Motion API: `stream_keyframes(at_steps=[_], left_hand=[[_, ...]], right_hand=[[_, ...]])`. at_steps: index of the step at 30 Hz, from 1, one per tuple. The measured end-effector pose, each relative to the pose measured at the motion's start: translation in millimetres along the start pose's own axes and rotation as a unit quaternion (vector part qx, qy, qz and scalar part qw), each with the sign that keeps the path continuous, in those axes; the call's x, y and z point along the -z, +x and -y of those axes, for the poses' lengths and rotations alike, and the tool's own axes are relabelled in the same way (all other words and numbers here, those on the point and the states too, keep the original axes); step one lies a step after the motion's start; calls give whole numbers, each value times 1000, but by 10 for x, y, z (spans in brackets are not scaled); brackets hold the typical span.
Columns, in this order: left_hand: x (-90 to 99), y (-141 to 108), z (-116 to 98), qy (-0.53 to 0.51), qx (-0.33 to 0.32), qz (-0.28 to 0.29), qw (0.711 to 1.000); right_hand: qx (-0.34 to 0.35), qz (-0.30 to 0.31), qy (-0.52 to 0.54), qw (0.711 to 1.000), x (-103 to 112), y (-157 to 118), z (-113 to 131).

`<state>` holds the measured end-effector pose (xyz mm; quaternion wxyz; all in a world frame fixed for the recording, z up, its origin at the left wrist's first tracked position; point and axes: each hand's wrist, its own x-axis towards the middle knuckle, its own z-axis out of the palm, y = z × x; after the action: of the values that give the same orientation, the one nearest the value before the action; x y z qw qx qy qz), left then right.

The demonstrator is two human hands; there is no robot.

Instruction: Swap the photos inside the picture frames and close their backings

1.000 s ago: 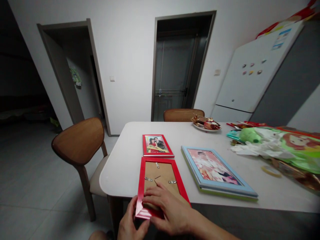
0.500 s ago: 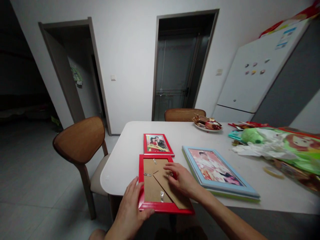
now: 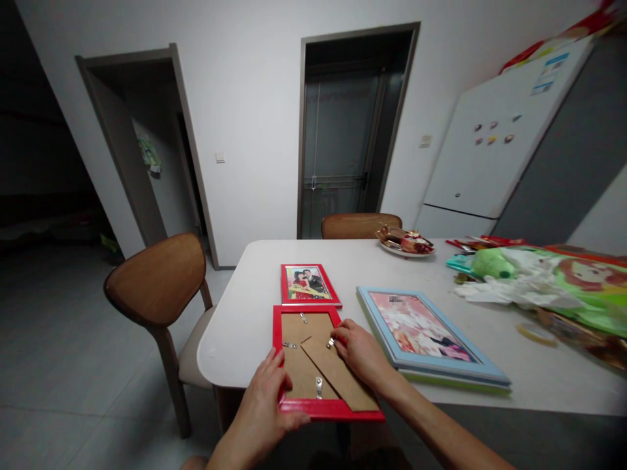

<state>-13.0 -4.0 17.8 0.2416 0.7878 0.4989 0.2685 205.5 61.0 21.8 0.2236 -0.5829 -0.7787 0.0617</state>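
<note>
A red picture frame [image 3: 318, 409] lies face down at the table's front edge, its near end overhanging. Its brown backing board [image 3: 294, 365] carries a slanted stand flap [image 3: 345, 382] and small metal clips [image 3: 319, 386]. My left hand [image 3: 267, 395] grips the frame's near left corner, thumb along the bottom rim. Bent over the right side, the fingers of my right hand [image 3: 355, 349] are closed at a metal clip [image 3: 330, 343]. Touching or just beyond the far end is another red picture frame [image 3: 334, 290], photo up.
Blue and green picture frames [image 3: 441, 320] lie stacked on the right of the white table [image 3: 230, 313]. Behind them are a plate [image 3: 406, 251], a tape roll [image 3: 536, 335] and green packaging [image 3: 588, 290]. Wooden chairs [image 3: 157, 277] stand left and behind.
My right hand's fingers have moved from above the backing to the right clip and closed there. The clip now sits at a different angle. My left hand has shifted slightly over the frame's edge.
</note>
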Motion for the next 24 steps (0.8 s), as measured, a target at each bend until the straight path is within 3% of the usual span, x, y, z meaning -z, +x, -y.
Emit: stream_keyframes(at_steps=[3, 7, 9, 18, 24], left_hand=[[-39, 6, 31, 4, -15, 21, 1000], [-74, -2, 38, -7, -21, 25, 999], [-77, -3, 30, -9, -14, 25, 1000], [-93, 9, 58, -19, -20, 17, 999], [-80, 2, 26, -26, -34, 9, 999]], right_hand=[[27, 5, 16, 999, 64, -84, 55], [145, 120, 118, 975, 112, -246, 207], [169, 145, 141, 964, 89, -288, 283], [164, 89, 129, 974, 5, -201, 467], [100, 54, 65, 991, -171, 104, 600]])
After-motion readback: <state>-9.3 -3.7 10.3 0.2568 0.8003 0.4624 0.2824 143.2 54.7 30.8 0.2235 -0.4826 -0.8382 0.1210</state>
